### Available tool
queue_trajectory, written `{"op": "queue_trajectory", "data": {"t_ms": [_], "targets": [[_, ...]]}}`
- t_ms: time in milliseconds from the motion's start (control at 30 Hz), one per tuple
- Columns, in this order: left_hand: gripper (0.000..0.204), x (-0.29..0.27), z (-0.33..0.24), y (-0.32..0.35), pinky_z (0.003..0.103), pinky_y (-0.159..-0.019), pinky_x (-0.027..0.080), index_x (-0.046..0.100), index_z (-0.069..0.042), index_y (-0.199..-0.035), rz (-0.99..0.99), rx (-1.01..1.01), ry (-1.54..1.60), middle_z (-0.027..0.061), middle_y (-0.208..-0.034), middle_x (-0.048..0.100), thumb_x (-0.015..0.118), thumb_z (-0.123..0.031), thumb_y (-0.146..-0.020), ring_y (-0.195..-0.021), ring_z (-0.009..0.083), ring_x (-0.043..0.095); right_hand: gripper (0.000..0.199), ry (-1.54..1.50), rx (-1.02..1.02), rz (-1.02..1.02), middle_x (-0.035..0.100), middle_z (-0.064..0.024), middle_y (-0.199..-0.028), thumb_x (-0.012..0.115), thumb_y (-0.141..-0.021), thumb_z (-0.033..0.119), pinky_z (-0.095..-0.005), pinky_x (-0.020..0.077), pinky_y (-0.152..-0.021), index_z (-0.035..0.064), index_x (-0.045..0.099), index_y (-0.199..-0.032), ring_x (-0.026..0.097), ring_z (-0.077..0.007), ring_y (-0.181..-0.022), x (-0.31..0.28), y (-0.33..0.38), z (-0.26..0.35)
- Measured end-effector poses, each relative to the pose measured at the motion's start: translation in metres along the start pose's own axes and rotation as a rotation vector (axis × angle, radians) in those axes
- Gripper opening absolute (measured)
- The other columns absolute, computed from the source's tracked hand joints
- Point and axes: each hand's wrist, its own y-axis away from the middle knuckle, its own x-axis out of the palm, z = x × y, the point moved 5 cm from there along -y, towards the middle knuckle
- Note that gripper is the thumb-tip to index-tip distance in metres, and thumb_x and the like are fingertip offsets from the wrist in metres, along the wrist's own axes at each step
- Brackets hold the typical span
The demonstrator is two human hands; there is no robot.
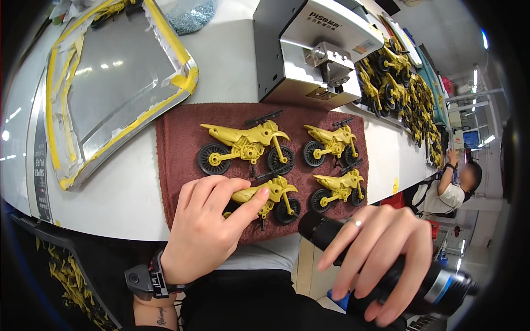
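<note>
My left hand (212, 223) is closed on a yellow toy motorcycle (284, 196) with black wheels, lying on its side on a brown towel (179, 143). Thumb and fingers press on its seat end and hide the rear part. A black electric screwdriver (317, 227) with a blue and silver band rests under the fingers of my right hand (381, 248). Its front end points left, close to the front wheel of the held motorcycle. Three more such motorcycles lie on the towel: a larger one (243, 140) behind my left hand, and two smaller ones (330, 144) (338, 187) at the right.
A grey and white screw feeder machine (298, 55) stands behind the towel. To the left lies a metal tray edged with yellow tape (124, 83). Many yellow toy motorcycles (411, 94) are heaped at the right. Another person (450, 190) is farther right.
</note>
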Motion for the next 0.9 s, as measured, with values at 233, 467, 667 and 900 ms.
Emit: {"op": "queue_trajectory", "data": {"t_ms": [233,467,667,900], "targets": [[0.038,-0.001,0.001,0.002,0.037,-0.08,0.038,0.065,-0.014,-0.105,-0.007,-0.003,-0.002,0.0045,-0.098,0.055,0.069,-0.01,-0.067,-0.092,0.0243,0.051,0.029,0.111,0.038,-0.095,0.062,-0.0094,-0.066,0.075,-0.066,-0.004,-0.0405,0.0538,-0.07,0.0063,0.06,-0.089,0.065,-0.0235,-0.064,0.008,-0.004,0.002],[0.036,0.0,0.002,0.0,0.037,-0.08,0.037,0.065,-0.014,-0.104,0.001,0.006,0.012,0.0041,-0.099,0.055,0.068,-0.012,-0.069,-0.093,0.0236,0.05,0.066,0.211,0.004,-0.197,0.062,-0.009,-0.068,0.081,-0.063,0.005,-0.0347,0.0535,-0.06,0.0105,0.041,-0.115,0.064,-0.022,-0.059,0.002,0.008,0.004],[0.035,0.0,0.004,0.002,0.037,-0.08,0.037,0.065,-0.013,-0.105,-0.005,0.001,0.011,0.0041,-0.099,0.055,0.068,-0.012,-0.07,-0.093,0.0233,0.05,0.058,0.203,-0.045,-0.212,0.063,-0.0097,-0.068,0.081,-0.062,0.003,-0.0326,0.0524,-0.057,0.0084,0.047,-0.108,0.063,-0.0215,-0.058,0.003,0.007,0.001],[0.036,-0.002,-0.004,0.003,0.036,-0.08,0.037,0.065,-0.013,-0.105,0.011,0.007,0.0,0.0047,-0.099,0.055,0.067,-0.011,-0.07,-0.094,0.0234,0.05,0.037,0.056,-0.373,-0.347,0.058,-0.0067,-0.061,0.078,-0.06,-0.001,-0.029,0.0519,-0.051,0.0034,0.05,-0.084,0.059,-0.0164,-0.052,-0.017,0.006,0.06]]}}
